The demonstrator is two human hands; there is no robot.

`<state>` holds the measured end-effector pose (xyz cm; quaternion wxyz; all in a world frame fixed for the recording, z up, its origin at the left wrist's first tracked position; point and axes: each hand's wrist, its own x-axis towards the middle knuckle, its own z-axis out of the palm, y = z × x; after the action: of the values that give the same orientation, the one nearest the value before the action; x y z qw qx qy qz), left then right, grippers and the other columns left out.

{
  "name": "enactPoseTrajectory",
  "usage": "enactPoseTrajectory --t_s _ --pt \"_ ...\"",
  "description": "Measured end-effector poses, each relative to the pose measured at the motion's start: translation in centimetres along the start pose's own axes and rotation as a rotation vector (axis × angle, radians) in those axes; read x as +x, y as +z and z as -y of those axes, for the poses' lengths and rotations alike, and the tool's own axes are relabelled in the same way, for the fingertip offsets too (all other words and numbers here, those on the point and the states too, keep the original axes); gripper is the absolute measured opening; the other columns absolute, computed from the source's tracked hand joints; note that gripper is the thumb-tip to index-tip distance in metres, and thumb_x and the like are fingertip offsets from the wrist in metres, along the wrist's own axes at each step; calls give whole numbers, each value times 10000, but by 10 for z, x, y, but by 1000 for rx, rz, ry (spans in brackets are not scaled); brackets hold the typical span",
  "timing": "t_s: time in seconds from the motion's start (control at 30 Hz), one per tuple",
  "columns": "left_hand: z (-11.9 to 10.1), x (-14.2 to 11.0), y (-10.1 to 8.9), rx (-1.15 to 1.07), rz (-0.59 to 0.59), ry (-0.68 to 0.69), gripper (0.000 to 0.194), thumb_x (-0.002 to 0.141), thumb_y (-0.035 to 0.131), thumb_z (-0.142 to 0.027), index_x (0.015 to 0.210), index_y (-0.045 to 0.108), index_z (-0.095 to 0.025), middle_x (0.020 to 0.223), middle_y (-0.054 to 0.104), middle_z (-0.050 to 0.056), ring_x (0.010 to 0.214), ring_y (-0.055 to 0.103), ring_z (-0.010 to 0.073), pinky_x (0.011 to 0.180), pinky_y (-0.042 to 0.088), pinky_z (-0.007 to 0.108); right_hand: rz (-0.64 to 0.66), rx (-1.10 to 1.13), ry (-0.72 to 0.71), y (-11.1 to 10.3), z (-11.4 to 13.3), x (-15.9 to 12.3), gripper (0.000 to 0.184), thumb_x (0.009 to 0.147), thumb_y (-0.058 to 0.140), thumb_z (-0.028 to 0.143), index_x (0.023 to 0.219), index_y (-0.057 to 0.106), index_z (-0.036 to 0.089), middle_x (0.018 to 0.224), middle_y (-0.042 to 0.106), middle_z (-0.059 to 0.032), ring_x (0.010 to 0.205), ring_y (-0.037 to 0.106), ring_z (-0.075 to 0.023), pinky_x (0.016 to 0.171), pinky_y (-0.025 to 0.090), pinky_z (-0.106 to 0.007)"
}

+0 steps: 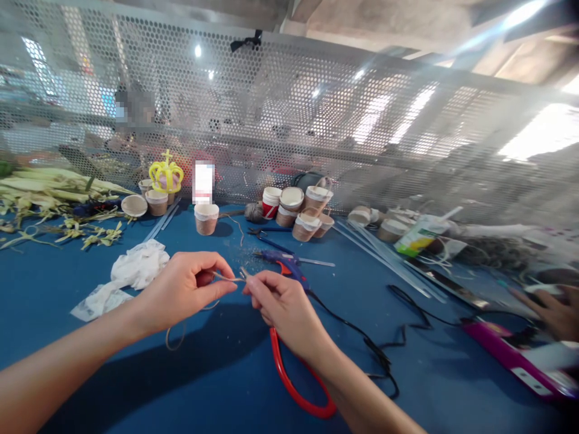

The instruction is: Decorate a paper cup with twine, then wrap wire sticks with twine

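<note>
My left hand [190, 283] is closed in a pinch on a thin, light brown piece of twine [226, 278]. A loose loop of the twine hangs below that hand. My right hand [283, 304] is closed around red-handled scissors [283, 377], their large handle hanging under my palm and a metal tip showing beyond my fingers. The twine runs across to this tip and my right fingertips; whether those fingers pinch it too I cannot tell. Just behind my right hand, a blue glue gun [280, 258] with a clear glue stick lies on the table.
Pliers [271, 240], a twine ball [254, 211] and several paper cups [207, 219] stand or lie farther back. White crumpled material [139, 265] is at left, with corn husks [58, 184] behind. Black cable [357, 331] runs right to a purple power strip [506, 355], near another person's hand [554, 310].
</note>
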<state>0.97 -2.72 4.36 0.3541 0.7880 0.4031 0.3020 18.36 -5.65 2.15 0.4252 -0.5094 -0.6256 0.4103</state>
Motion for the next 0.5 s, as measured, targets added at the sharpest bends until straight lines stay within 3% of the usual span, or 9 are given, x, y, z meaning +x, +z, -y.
enactPoseTrajectory --t_s 0.13,0.5 --pt "0 0 2 17 -51 45 208 750 525 -354 719 596 -160 451 344 -66 424 279 66 391 216 177 9 6 18 1 0 0 279 806 447 376 654 531 158 505 411 49 363 273 -40 350 204 -197" --pt "2 -1 4 10 -60 68 165 760 507 -292 714 574 -149 448 333 -78 420 263 54 385 205 165 47 5 15 2 -4 -1 276 817 437 384 680 514 157 544 425 47 376 274 -32 367 214 -199"
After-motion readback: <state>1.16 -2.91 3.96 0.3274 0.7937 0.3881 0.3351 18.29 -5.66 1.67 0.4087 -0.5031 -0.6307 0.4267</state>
